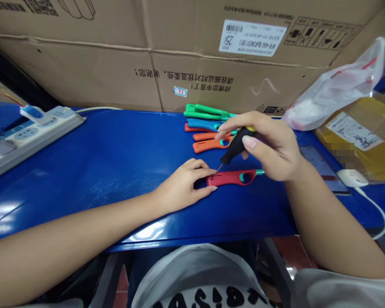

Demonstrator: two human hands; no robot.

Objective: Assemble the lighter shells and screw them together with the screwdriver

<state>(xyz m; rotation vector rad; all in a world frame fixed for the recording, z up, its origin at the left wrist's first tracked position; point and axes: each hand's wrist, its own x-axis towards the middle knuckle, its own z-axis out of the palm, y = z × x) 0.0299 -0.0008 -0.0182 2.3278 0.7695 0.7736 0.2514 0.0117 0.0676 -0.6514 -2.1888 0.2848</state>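
A red utility lighter (232, 178) with a teal trigger lies flat on the blue table, its nozzle pointing right. My left hand (189, 184) pinches the lighter's handle end between thumb and fingers. In my right hand (272, 145) is a screwdriver (233, 149) with a black and yellow handle, tilted so that its thin tip meets the top of the lighter near the handle end. Beyond the screwdriver lie several more lighters: an orange lighter (208, 146), a blue lighter (202, 124) and a green lighter (205, 112) among them, partly hidden by my right hand.
A large cardboard box (109, 77) stands along the table's back. The left side has a white power strip (35, 132) with a plug. At right are a plastic bag (336, 94), a taped parcel (372, 141), a flat dark-screened device (321, 167) and a white cabled object (353, 177).
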